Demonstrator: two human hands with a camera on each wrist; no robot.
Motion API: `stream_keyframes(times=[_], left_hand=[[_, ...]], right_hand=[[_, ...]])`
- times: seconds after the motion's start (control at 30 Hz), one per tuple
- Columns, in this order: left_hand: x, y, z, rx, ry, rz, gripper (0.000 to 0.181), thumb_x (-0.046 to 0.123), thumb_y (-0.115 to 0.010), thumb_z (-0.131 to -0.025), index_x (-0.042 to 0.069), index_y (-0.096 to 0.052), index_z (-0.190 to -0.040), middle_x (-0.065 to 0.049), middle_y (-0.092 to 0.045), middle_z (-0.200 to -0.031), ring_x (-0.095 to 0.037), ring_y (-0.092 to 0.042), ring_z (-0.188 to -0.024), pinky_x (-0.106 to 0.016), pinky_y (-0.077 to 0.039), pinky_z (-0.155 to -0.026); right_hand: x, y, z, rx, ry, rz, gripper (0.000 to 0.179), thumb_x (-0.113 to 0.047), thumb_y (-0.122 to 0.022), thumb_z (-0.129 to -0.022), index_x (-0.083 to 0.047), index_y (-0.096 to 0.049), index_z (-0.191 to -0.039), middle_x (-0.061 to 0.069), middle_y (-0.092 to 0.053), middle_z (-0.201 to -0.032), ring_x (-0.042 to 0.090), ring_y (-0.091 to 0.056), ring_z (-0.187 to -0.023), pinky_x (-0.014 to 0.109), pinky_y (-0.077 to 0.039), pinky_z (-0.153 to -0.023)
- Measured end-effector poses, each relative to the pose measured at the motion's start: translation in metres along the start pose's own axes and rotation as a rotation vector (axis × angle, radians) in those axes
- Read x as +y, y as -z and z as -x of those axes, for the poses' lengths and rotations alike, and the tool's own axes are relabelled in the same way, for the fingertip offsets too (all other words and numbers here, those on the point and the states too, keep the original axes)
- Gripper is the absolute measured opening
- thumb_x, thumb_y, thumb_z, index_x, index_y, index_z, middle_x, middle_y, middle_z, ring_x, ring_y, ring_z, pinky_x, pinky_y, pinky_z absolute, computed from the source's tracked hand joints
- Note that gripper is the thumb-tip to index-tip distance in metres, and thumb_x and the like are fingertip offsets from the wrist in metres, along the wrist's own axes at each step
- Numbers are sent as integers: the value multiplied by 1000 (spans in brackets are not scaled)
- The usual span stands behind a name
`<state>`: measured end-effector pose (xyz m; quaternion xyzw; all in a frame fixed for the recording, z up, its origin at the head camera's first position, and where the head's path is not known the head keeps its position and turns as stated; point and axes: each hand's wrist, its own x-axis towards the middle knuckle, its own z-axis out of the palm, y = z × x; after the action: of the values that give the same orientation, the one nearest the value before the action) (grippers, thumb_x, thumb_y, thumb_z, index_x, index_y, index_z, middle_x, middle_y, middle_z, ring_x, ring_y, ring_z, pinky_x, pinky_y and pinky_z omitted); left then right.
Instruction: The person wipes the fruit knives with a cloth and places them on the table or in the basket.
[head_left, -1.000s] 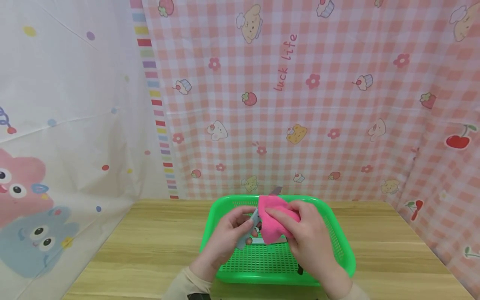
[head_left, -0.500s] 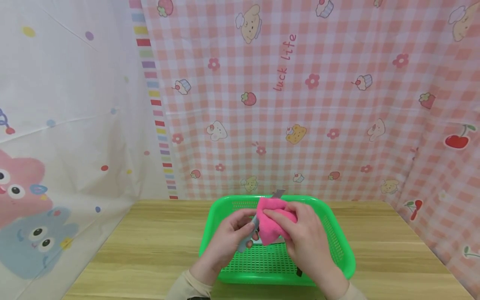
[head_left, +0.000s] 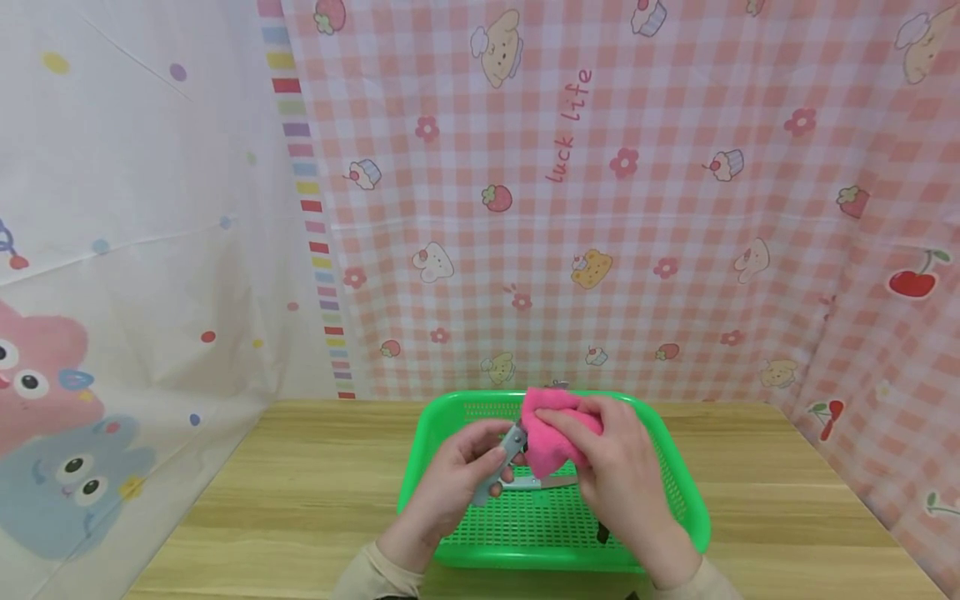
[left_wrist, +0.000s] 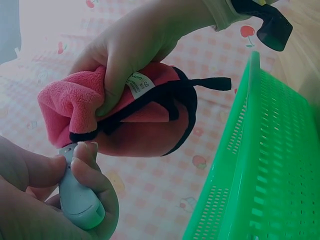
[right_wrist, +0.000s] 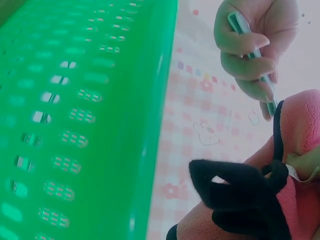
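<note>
In the head view my left hand (head_left: 453,475) pinches the pale blue-grey handle (head_left: 513,443) of a knife between thumb and fingers, above the basket. My right hand (head_left: 622,471) grips a folded pink cloth (head_left: 551,437) round the blade. The cloth hides most of that blade; only its metal tip (head_left: 557,384) shows past the far edge. The left wrist view shows the handle (left_wrist: 80,197) meeting the cloth's dark trim. A black loop (right_wrist: 227,192) hangs from the cloth in the right wrist view. Below my hands, a second knife (head_left: 558,481) with a pale handle lies in the basket.
The green plastic basket (head_left: 555,560) with perforated walls stands on a wood-grain table (head_left: 315,492). A pink checked curtain (head_left: 555,317) hangs behind it, and a white printed curtain (head_left: 187,275) is at the left.
The cloth first slid towards the handle, baring more of the blade tip, then moved back towards the tip. Less tip shows now. My left hand keeps its hold on the handle.
</note>
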<state>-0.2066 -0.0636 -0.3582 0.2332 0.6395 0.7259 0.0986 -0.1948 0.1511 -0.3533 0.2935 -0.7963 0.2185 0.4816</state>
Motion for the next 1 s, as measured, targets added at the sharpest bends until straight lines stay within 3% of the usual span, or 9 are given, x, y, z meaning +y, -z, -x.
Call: stream_keyframes(times=[0.43,1.0], left_hand=[[-3,1,2,-1,6,0,31,3,-53,-101,-5,-55,-131,-10,-69,-98,-13,-59,-76,-20,-47,-62],[-7,1,4,-24,-19,3,30,5,-54,-101,-5,-56,-129,-8,-67,-96,-13,-58,-74,-21,-47,-61]], right_hand=[[14,7,-1,16,-45,14,60,17,-75,-67,-19,-73,-114,17,-58,-98,32,-52,-83,43,-44,-64],[23,13,1,53,-86,28,57,17,-65,-69,-18,-74,-113,15,-58,-100,32,-52,-84,44,-42,-64]])
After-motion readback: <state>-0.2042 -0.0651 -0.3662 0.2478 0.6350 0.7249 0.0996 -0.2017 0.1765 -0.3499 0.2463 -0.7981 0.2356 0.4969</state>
